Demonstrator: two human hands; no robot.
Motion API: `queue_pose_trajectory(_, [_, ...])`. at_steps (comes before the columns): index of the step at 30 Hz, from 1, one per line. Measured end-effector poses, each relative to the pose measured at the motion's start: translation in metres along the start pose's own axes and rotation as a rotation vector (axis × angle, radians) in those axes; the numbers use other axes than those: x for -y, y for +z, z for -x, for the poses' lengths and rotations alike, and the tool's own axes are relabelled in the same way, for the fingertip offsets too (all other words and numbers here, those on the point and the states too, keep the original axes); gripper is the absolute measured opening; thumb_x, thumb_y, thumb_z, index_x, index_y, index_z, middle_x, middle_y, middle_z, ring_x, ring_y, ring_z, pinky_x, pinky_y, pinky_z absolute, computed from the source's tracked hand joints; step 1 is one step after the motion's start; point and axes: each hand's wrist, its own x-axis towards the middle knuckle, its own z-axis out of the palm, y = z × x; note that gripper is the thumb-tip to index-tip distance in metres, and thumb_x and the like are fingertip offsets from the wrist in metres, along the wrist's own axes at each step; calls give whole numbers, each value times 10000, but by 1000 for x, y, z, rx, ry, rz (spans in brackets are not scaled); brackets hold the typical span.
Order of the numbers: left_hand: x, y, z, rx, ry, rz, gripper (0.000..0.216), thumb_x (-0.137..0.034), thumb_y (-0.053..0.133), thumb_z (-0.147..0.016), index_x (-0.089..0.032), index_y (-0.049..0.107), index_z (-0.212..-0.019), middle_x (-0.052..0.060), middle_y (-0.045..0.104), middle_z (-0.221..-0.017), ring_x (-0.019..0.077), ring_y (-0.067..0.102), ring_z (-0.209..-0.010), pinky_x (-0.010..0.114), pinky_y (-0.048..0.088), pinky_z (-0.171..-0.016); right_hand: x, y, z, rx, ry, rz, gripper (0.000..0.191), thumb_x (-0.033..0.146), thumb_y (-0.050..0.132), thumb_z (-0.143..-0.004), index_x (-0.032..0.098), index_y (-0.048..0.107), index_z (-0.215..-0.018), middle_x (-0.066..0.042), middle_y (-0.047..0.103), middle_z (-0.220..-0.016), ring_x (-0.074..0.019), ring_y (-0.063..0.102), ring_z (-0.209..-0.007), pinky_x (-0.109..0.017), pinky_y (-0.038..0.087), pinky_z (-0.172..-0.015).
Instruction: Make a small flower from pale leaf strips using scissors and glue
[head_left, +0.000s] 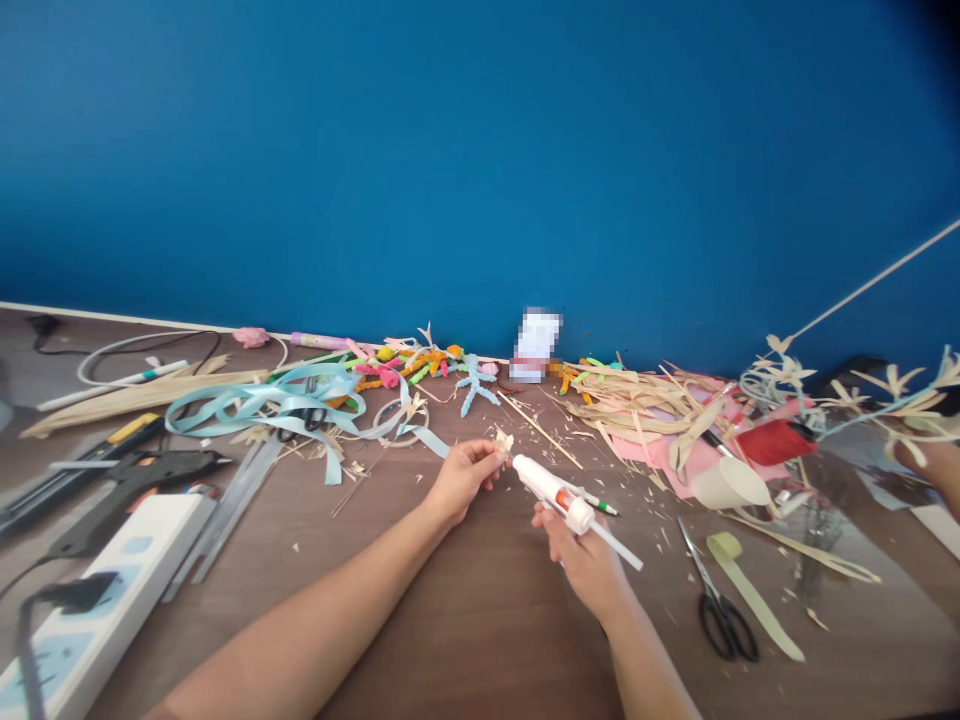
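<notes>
My left hand [463, 477] is closed in a pinch on a small pale straw piece [504, 441], held just above the brown table [465, 620]. My right hand [581, 560] is wrapped round a white glue tube [551, 490] with an orange label. The tube's tip points up-left and sits right beside the straw piece. A thin white stick [619, 548] juts out from my right hand toward the lower right. A green-tipped pen [596, 498] lies on the table just behind the tube.
Light blue ribbon [270, 405], a black glue gun [142, 470] and a white power strip [105, 610] lie at the left. Black scissors [716, 600], a paper cup [727, 484], pink paper [694, 460] and straw strips [637, 395] are at the right. Another person's hand [941, 470] shows at the right edge.
</notes>
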Motion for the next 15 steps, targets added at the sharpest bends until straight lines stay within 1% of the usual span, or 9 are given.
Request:
queue_pose_trajectory(3, [0, 0, 1, 8, 8, -8, 208, -313, 624, -655, -108, 596, -627, -14, 492, -490, 55, 389, -439, 171, 308, -403, 0, 0, 0, -20, -13, 14, 359, 457, 440, -800, 132, 592, -800, -10, 543, -557, -104, 451, -444, -234, 403, -467])
queue_pose_trajectory(7, [0, 0, 1, 12, 12, -1, 195, -304, 617, -665, -112, 595, -635, -12, 507, -513, 56, 395, -450, 168, 312, -405, 0, 0, 1, -21, -17, 31, 338, 434, 443, -805, 136, 595, -766, 12, 498, -501, -103, 448, -440, -228, 400, -470])
queue_pose_trajectory(12, [-1, 1, 1, 1, 2, 3, 204, -314, 635, -642, -115, 593, -625, -15, 511, -505, 56, 396, -443, 173, 309, -406, 0, 0, 2, -28, -33, 27, 327, 421, 445, -807, 135, 600, -783, -6, 538, -557, -101, 461, -458, -229, 415, -493])
queue_pose_trajectory(15, [-1, 1, 1, -7, -2, 3, 219, -327, 642, -631, -113, 595, -624, -13, 510, -503, 58, 395, -445, 176, 307, -407, -1, 1, 2, -16, -17, 42, 339, 432, 440, -807, 136, 594, -746, 14, 487, -482, -108, 451, -448, -235, 410, -489])
